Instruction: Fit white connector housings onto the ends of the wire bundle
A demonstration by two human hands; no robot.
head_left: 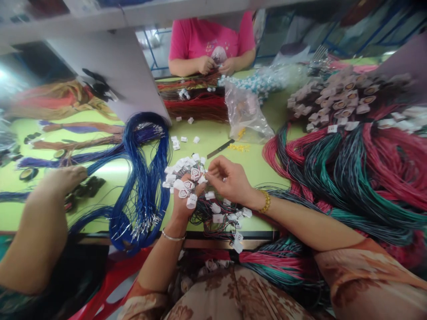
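Note:
My left hand (183, 208) is closed around a bunch of white plastic connectors (184, 166), which fan out above the fingers on thin wires. My right hand (231, 180) meets it from the right, thumb and forefinger pinched at one of the connectors. A speck of yellow shows at those fingertips, seemingly a small yellow piece like the loose yellow pieces (238, 147) on the green table (190, 133). More wired white connectors (218, 218) lie beneath my right wrist and hang over the table edge.
Blue wire bundles (145, 142) lie left, red, black and green ones (333, 178) right. A dark flat blade (220, 149) and plastic bag (248, 111) lie ahead. A co-worker's arm (46, 213) reaches in at left; a person in pink (213, 42) works opposite. A partition (113, 66) stands behind.

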